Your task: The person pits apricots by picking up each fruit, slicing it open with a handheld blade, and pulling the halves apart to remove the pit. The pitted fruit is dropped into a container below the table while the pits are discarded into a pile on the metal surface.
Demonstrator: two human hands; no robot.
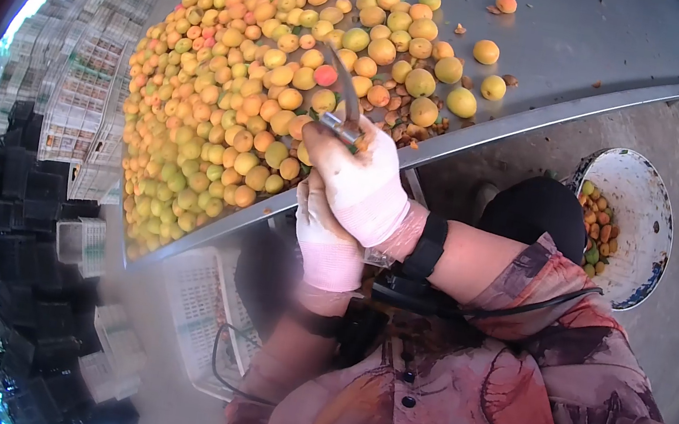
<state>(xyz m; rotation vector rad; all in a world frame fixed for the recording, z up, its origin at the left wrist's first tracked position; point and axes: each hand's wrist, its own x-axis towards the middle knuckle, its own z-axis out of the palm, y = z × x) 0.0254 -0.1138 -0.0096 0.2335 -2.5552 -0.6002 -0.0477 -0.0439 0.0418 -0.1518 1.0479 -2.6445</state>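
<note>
My right hand (368, 183), in a white glove stained brown at the fingers, is closed around a knife (350, 91). Its dark curved blade points up and away over the table, and a metal collar shows at the grip. Tucked just below it, my left hand (322, 223) wears a white glove too. The left fingers are curled and partly covered by the right hand, so what they hold, if anything, is hidden. Both hands are at the near edge of a metal table (574, 50). Beyond them lies a big heap of apricots (232, 108), yellow to orange-red.
Brown pits and scraps (393, 119) lie among the nearer apricots. At the right, a white basin (643, 205) on the floor holds apricot pieces. A white plastic crate (198, 305) stands under the table's near side. Stacked black crates (19, 243) and pale crates (82, 86) line the left.
</note>
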